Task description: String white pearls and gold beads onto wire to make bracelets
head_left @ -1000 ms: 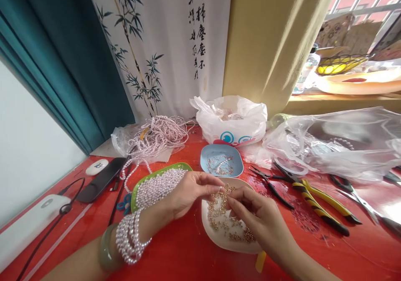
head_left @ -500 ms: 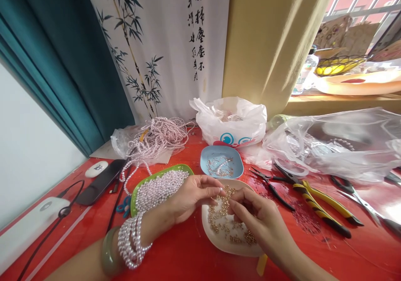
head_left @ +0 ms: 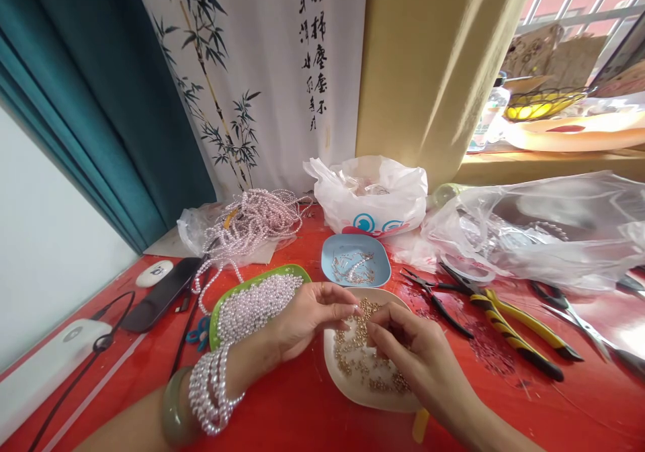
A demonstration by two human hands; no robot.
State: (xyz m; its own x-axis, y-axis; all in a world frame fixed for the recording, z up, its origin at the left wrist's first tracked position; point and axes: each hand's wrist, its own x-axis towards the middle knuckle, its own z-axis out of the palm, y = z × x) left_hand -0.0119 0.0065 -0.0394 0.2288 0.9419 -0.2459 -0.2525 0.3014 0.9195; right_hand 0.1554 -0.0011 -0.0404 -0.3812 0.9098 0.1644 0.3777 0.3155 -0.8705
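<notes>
My left hand (head_left: 307, 318) is closed in a pinch over the cream tray (head_left: 353, 397), with a tiny white pearl bead (head_left: 357, 309) showing at its fingertips. Close by on the right, my right hand (head_left: 418, 348) also pinches finger and thumb together; whatever lies between them is too small to make out. Small gold beads (head_left: 347, 365) are scattered in the tray beneath both hands. Strands of pearls (head_left: 211, 391) and a green bangle (head_left: 174, 408) circle my left wrist. Left of that hand, a green tray (head_left: 213, 338) holds loose pearl beads (head_left: 256, 304).
Behind the cream tray sits a blue tray (head_left: 329, 254) with small metal pieces. Pliers (head_left: 524, 334), smaller pliers (head_left: 438, 304) and scissors (head_left: 579, 324) lie to the right. Pearl strands (head_left: 256, 217) and plastic bags (head_left: 373, 197) line the back; a dark phone (head_left: 161, 297) lies left.
Almost nothing differs. Both hands keep their pinch over the cream tray, and the whole view has shifted very slightly.
</notes>
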